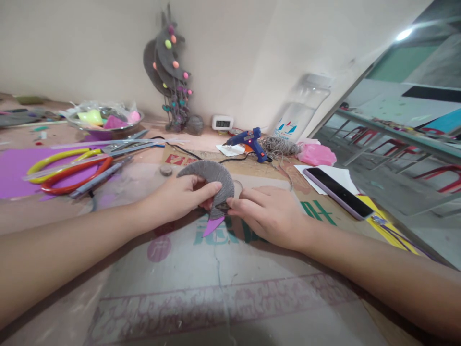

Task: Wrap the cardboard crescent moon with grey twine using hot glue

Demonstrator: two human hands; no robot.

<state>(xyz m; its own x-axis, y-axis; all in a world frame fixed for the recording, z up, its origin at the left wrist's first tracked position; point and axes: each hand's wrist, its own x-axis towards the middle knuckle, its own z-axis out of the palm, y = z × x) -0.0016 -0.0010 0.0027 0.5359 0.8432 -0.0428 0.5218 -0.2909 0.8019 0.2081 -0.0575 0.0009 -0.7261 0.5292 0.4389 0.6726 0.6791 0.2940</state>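
A crescent moon (216, 180) wound in grey yarn is held over the work surface, its bare purple tip (213, 227) pointing down toward me. My left hand (190, 194) grips the crescent's inner side, thumb on top and fingers underneath. At the crescent's lower right edge, my right hand (266, 209) has its thumb and fingertips pinched together close to the wrapped end. Those fingertips probably pinch the grey yarn, but the strand between them is too small to make out. A ball of grey yarn (279, 145) lies loosely behind, with a strand trailing forward.
A blue glue gun (252, 142) rests behind my hands. Scissors with red and yellow handles (77, 175) lie left on purple sheet (14, 168). A phone (338, 192) lies right. Behind stand a bottle (302, 108), small clock (222, 123) and metal bowl (104, 127). Moon decorations (167, 62) hang at the wall.
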